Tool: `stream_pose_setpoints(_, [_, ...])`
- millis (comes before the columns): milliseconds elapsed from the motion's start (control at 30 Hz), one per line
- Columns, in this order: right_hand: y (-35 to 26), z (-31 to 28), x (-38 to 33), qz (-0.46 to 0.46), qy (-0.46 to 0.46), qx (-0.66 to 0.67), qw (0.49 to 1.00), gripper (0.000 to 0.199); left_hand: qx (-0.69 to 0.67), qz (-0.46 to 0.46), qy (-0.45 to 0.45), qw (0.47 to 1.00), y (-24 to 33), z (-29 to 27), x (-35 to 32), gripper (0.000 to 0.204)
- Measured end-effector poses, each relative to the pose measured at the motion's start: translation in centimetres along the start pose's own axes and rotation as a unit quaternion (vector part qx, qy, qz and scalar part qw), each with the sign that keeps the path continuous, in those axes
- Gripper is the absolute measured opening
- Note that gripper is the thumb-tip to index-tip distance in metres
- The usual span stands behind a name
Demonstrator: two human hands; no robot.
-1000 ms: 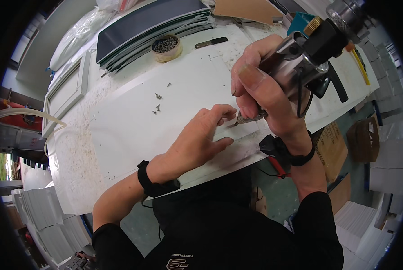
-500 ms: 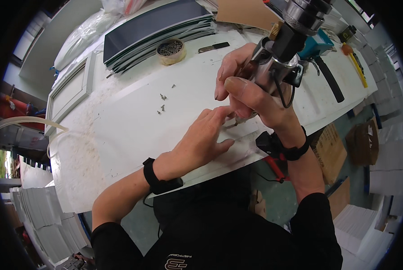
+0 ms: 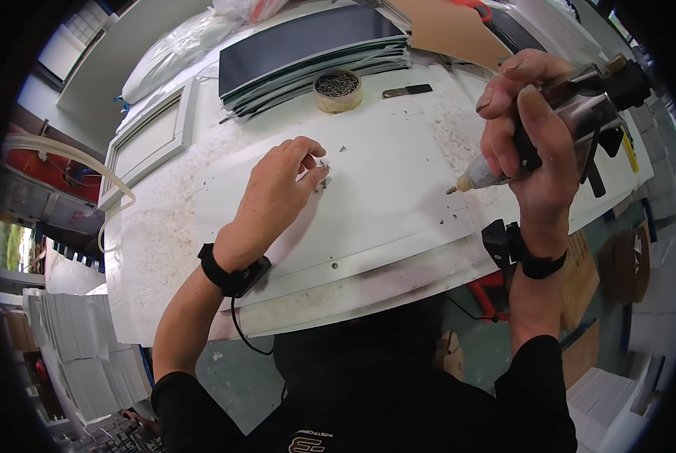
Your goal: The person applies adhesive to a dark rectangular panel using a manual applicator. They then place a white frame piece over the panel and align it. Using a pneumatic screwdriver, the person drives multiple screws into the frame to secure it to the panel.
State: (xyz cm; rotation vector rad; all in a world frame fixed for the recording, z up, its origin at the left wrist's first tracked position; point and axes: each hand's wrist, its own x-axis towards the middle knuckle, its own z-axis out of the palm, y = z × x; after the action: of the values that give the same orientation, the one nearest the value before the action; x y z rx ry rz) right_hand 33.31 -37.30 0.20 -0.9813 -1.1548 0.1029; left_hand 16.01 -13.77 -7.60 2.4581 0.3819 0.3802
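While the right hand [image 3: 538, 132] grips a metal driver [image 3: 588, 119] well to the right of the screw tub [image 3: 339, 105], the left hand is nearer [image 3: 274, 185] to the loose screws [image 3: 324, 174] — they lie just this side of the tub, at its half-curled fingertips. Whether it pinches one, or how they point, I can't tell.

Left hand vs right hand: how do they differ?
The left hand is low over the white panel; the right hand looks higher. The left hand's fingertips are at loose screws; the right hand grips a driver tool. Both are bare, with black wristbands.
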Motion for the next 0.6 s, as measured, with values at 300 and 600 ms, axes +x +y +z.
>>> stream_pose_setpoints(300, [1.0, -0.3, 0.6, 0.005, -0.01, 0.029, 1.0, 0.034, 0.045, 0.022, -0.048, 0.998, -0.7, 0.5, 1.6, 0.011])
stream_pose_setpoints(600, [1.9, 0.0, 2.0, -0.03, 0.023, 0.143, 0.989, 0.03, -0.309, -0.105, -0.089, 0.941, 0.7, 0.5, 1.7, 0.008])
